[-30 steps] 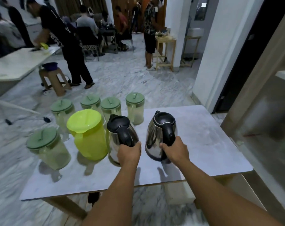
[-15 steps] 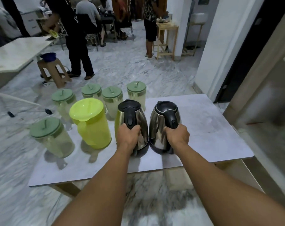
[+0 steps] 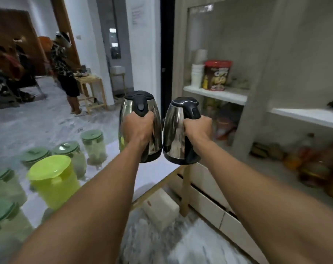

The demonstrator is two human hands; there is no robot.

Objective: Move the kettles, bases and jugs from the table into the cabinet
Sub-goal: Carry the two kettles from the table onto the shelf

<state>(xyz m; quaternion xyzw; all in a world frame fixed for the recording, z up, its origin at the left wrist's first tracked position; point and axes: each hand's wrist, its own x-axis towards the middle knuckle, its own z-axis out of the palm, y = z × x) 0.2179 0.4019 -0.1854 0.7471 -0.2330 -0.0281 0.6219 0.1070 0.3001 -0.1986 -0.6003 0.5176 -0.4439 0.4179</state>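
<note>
Both hands are closed round handles: the left hand [image 3: 138, 128] grips the left kettle [image 3: 126, 111], the right hand [image 3: 198, 126] the right kettle [image 3: 174, 130]. Both kettles are in the air between the table [image 3: 162, 169] and the cabinet [image 3: 257, 96], their bottoms touching or nearly so.

Carry them upright and a little apart to avoid knocking. Set one down fully before the other, probably on the shelf [image 3: 236, 95], beside the red tub [image 3: 217, 75] and the stacked white cups [image 3: 197, 73].

The kettle lids are down. On the table, the lime-green jug [image 3: 53, 181] and the green-lidded jugs [image 3: 94, 143] are capped; their contents cannot be told.
</note>
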